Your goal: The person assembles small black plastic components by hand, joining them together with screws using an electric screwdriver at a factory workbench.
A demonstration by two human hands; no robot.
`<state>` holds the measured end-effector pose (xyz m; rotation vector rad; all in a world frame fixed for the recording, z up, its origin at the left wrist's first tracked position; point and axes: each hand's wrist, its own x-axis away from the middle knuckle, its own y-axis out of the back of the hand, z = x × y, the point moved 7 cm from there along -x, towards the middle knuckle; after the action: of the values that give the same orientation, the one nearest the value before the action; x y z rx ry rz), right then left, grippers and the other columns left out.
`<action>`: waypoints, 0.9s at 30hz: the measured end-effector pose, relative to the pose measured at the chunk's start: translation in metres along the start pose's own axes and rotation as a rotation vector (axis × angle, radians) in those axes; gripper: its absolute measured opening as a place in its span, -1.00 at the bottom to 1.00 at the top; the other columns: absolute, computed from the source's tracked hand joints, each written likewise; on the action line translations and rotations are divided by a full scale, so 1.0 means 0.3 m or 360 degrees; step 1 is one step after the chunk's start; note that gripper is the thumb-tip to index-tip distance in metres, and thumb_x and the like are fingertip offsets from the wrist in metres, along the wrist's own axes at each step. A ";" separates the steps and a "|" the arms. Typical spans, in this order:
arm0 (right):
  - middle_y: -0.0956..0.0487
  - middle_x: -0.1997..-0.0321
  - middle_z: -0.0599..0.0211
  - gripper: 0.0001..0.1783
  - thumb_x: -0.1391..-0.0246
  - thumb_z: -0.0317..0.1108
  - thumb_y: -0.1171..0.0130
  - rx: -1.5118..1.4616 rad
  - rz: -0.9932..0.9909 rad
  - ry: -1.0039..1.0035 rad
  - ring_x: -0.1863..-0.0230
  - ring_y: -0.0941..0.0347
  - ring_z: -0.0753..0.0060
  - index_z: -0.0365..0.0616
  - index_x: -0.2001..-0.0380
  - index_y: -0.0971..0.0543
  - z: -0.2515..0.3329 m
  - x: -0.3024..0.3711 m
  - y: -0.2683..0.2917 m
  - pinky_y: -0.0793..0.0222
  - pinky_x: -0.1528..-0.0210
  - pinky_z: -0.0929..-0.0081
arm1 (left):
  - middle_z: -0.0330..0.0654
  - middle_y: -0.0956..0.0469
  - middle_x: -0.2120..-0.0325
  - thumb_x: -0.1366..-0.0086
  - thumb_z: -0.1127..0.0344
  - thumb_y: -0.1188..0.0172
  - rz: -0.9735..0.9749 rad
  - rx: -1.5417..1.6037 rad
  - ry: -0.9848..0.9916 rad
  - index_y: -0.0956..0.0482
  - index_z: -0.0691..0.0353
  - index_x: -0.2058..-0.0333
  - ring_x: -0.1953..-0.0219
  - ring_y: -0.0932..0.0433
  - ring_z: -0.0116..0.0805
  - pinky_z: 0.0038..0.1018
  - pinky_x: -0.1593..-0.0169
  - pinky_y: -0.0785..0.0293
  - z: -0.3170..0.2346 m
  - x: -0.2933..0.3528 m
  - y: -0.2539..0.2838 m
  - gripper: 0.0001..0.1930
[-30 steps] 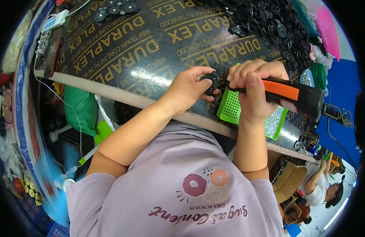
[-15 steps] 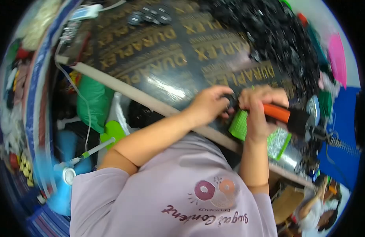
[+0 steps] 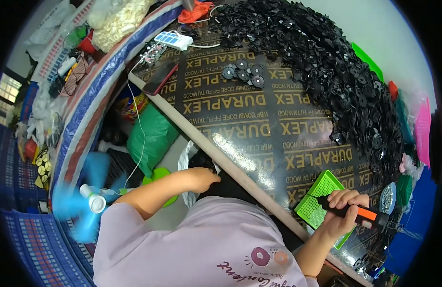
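Observation:
My right hand [image 3: 344, 210] grips a black electric screwdriver [image 3: 362, 215] with an orange stripe. Its thin bit points left, above a green perforated basket [image 3: 304, 209] on the board-topped table. My left hand [image 3: 204, 181] is beyond the table's near edge, over an open white plastic bag [image 3: 183, 162] with black stuff in it. The left fingers are curled together, and whatever they may hold is hidden. Farther off on the table lie several round black parts [image 3: 242, 75] in a small group.
A large heap of black plastic parts [image 3: 359, 95] covers the far and right side of the table [image 3: 240, 129]. A phone [image 3: 161, 79] and a white power strip [image 3: 173, 40] lie at the far left. Below the edge are a green bag [image 3: 151, 138] and a blue fan [image 3: 89, 196].
My left hand has left the small black part at the screwdriver and moved left over the bag. My right hand has lowered with the screwdriver, its bit now bare. The view has shifted.

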<state>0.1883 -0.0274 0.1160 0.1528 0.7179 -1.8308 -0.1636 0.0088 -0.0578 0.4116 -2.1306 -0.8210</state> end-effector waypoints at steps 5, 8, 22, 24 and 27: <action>-0.36 0.59 0.26 -0.67 -0.08 -0.25 -0.24 0.0054 0.0071 0.0046 0.59 -0.34 0.37 -0.17 0.37 -0.30 0.000 -0.008 0.023 -0.36 0.42 0.39 | -0.15 -0.63 0.36 -0.24 0.27 -0.18 0.0459 0.0556 -0.0132 -0.59 0.26 0.25 0.28 -0.62 -0.35 -0.45 0.25 -0.51 -0.057 0.006 0.300 -0.80; -0.36 0.58 0.26 -0.68 -0.08 -0.27 -0.22 0.0037 -0.0079 0.0024 0.60 -0.32 0.38 -0.18 0.36 -0.30 0.003 -0.008 0.040 -0.35 0.42 0.39 | -0.21 -0.59 0.45 -0.25 0.37 -0.13 -0.0709 0.0835 0.0021 -0.56 0.24 0.37 0.45 -0.60 -0.45 -0.49 0.33 -0.50 0.060 -0.088 0.675 -0.91; -0.28 0.55 0.34 -0.77 -0.12 -0.39 -0.16 0.0108 -0.0268 -0.0033 0.59 -0.15 0.47 -0.08 0.30 -0.29 0.093 0.085 0.202 -0.17 0.53 0.48 | -0.20 -0.54 0.52 -0.12 0.23 -0.28 -0.1831 0.0496 0.0300 -0.60 0.29 0.41 0.40 -0.47 -0.40 -0.43 0.27 -0.41 0.518 -0.418 0.902 -0.79; -0.28 0.55 0.35 -0.78 -0.11 -0.44 -0.15 0.0033 -0.0312 -0.0050 0.59 -0.15 0.48 -0.09 0.29 -0.30 0.087 0.084 0.220 -0.16 0.55 0.48 | -0.23 -0.46 0.62 -0.12 0.23 -0.23 -0.1519 0.0214 0.0530 -0.53 0.27 0.52 0.54 -0.36 -0.37 -0.35 0.44 -0.30 0.475 -0.344 0.941 -0.78; -0.41 0.55 0.22 -0.78 -0.05 -0.56 -0.17 0.0135 -0.0344 0.0022 0.60 -0.33 0.39 -0.16 0.34 -0.32 0.063 0.054 0.207 -0.36 0.50 0.40 | -0.12 -0.53 0.38 -0.30 0.36 -0.12 -0.1857 0.1253 -0.0026 -0.37 0.34 0.25 0.44 -0.58 -0.35 -0.54 0.39 -0.55 0.501 -0.231 0.900 -0.83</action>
<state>0.2421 -0.0637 0.0995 0.1479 0.6879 -2.0695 -0.2410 0.3072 0.0145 2.1656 -2.0367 -0.4767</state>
